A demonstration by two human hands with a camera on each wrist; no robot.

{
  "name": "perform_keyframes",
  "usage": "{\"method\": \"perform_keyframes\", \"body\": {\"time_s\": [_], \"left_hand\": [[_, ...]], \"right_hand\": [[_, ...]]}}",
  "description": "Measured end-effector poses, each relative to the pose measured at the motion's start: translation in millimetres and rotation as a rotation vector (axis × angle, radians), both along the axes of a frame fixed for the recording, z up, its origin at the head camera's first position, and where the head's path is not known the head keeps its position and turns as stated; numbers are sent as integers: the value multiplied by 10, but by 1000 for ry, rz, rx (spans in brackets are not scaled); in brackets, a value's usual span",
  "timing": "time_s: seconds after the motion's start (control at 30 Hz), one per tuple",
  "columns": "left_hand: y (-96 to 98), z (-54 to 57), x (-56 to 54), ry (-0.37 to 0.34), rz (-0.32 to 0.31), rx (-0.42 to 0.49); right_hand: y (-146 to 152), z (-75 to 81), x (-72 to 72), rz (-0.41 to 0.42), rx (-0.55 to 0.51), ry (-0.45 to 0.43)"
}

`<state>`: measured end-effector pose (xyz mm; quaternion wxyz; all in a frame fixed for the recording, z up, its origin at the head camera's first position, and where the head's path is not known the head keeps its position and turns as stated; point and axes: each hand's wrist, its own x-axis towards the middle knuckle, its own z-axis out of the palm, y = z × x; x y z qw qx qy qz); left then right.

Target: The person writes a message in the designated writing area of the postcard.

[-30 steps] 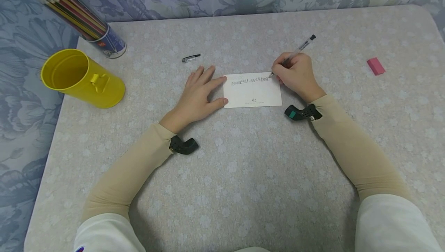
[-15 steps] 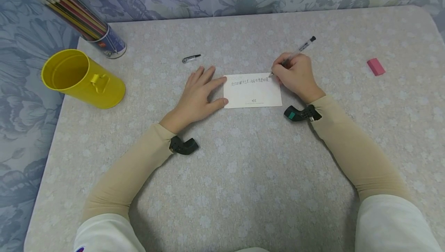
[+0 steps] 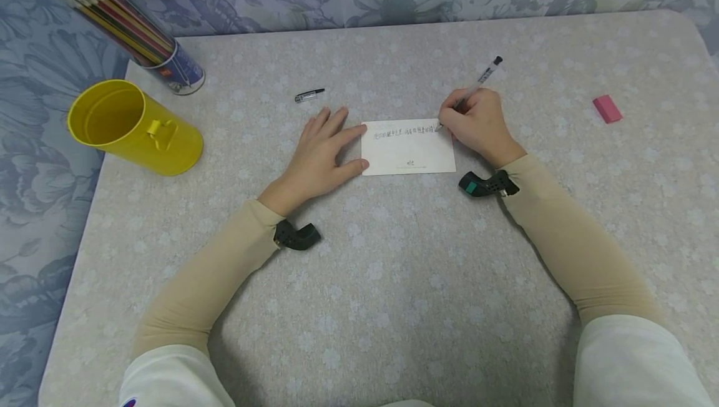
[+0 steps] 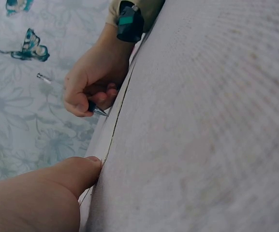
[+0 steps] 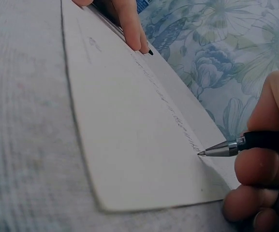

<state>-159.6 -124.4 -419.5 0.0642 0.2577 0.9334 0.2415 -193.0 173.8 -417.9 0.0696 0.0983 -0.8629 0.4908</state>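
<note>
A white card (image 3: 409,151) lies flat on the table, with a line of handwriting along its top and a small mark near its bottom edge. My right hand (image 3: 477,121) pinches a clear gel pen (image 3: 487,75) with a black grip. In the right wrist view the metal pen tip (image 5: 219,150) meets the card at the end of the written line. My left hand (image 3: 322,157) rests spread on the table, its thumb and index fingertip on the card's left edge. Behind the left hand lies the pen cap (image 3: 309,95).
A yellow cup (image 3: 140,129) stands at the left of the table (image 3: 359,307). Beside it, farther back, is a tube of pencils (image 3: 182,70) with a blue top. A pink eraser (image 3: 607,108) lies at the right. Flowered wallpaper rises behind the back edge.
The pen tip has moved slightly right along the line, and the pen's top end has swung a little left. A little more writing shows. My left hand stays in place.
</note>
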Motion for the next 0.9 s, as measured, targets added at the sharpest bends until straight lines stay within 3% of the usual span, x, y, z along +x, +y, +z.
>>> {"method": "perform_keyframes", "body": {"time_s": [0.27,0.9], "left_hand": [[-3,-2,3,-6,1,2],[-3,5,2,-8,-1,6]], "right_hand": [[9,-27,3,-19,-32,-5],[-3,-12,4,-24,7,40]]}}
